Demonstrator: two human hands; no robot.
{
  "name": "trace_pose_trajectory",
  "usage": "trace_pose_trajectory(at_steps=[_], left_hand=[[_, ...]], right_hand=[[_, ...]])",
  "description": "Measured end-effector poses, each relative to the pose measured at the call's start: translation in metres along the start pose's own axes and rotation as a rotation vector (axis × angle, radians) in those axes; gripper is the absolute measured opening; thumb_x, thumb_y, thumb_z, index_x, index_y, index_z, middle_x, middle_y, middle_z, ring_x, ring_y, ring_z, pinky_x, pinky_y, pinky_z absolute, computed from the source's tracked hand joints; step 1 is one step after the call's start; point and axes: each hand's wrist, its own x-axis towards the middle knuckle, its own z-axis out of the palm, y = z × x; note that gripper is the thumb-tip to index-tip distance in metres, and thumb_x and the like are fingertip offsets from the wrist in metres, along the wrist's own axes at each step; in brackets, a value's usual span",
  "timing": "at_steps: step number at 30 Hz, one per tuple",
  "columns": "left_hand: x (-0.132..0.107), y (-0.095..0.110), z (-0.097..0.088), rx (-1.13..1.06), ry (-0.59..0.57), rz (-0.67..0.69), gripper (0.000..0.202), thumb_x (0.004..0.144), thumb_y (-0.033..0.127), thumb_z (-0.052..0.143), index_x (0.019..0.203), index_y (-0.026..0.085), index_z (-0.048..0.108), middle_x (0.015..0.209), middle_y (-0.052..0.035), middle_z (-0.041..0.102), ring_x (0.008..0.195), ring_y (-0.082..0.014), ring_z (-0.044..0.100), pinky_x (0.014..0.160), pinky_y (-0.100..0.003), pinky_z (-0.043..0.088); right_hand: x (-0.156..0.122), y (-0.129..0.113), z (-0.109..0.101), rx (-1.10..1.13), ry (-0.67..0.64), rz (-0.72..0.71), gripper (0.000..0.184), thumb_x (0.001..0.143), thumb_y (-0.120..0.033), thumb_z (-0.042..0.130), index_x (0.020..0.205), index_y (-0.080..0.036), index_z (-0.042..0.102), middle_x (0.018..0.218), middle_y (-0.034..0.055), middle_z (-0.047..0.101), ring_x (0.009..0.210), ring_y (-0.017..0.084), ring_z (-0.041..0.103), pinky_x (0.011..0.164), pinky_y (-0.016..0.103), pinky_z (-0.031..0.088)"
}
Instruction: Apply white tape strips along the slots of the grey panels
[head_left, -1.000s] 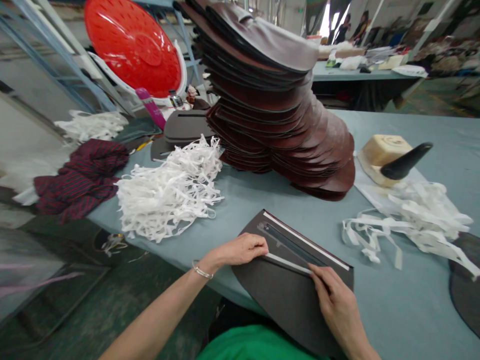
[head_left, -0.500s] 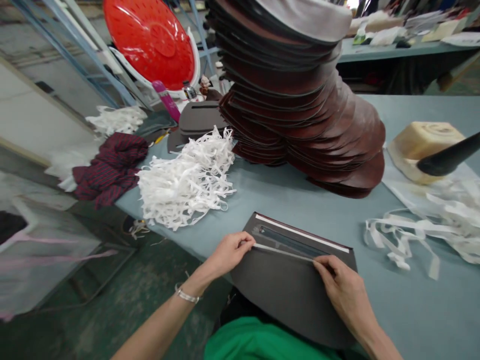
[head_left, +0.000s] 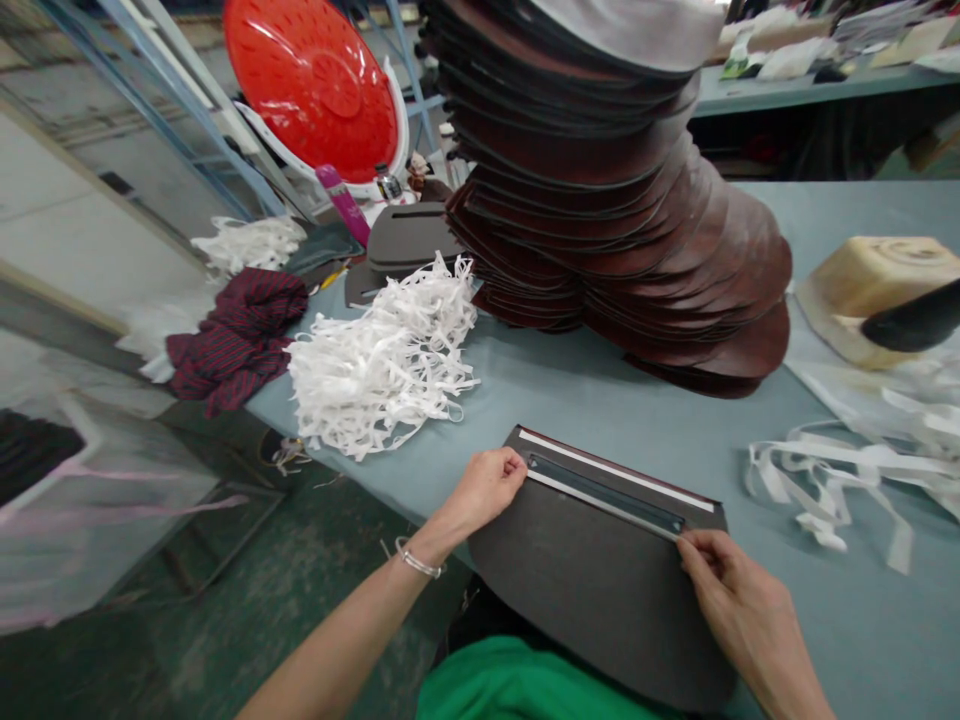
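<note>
A dark grey, round-ended leather panel (head_left: 592, 580) lies at the table's front edge, partly over my lap. Near its straight far edge runs a long slot (head_left: 600, 492), with one white strip (head_left: 622, 470) lying flat beyond it. Along the slot's near side stretches a second thin white strip (head_left: 577, 498). My left hand (head_left: 489, 487) pinches this strip at the slot's left end. At the right end the fingers of my right hand (head_left: 739, 590) are closed on it too. It looks straight and lies against the panel.
A tall stack of brown leather panels (head_left: 637, 220) stands behind. White strips lie in a heap (head_left: 382, 360) to the left and loose (head_left: 825, 480) on the right, near a yellowish block-shaped container (head_left: 877, 285). A striped cloth (head_left: 240, 335) hangs at the left edge.
My hands have moved apart, the right one further right. The thin strip, slanted across below the slot before, now lies along the slot's near edge. The view has shifted slightly.
</note>
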Motion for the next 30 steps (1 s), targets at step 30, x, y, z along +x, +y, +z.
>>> trace_pose_trajectory(at_steps=[30], left_hand=[[-0.013,0.004,0.029,0.341,0.309,0.228,0.01,0.088,0.017,0.046,0.089,0.019,0.055,0.084,-0.0033,0.061,0.079,-0.0178,0.056,0.072,-0.029,0.043]], right_hand=[[0.002,-0.005,0.0,0.037,-0.008,0.117,0.029,0.078,-0.047,0.042,0.07,-0.024,0.058,0.059,-0.0012,0.058,0.058,0.016,0.053,0.058,0.026,0.034]])
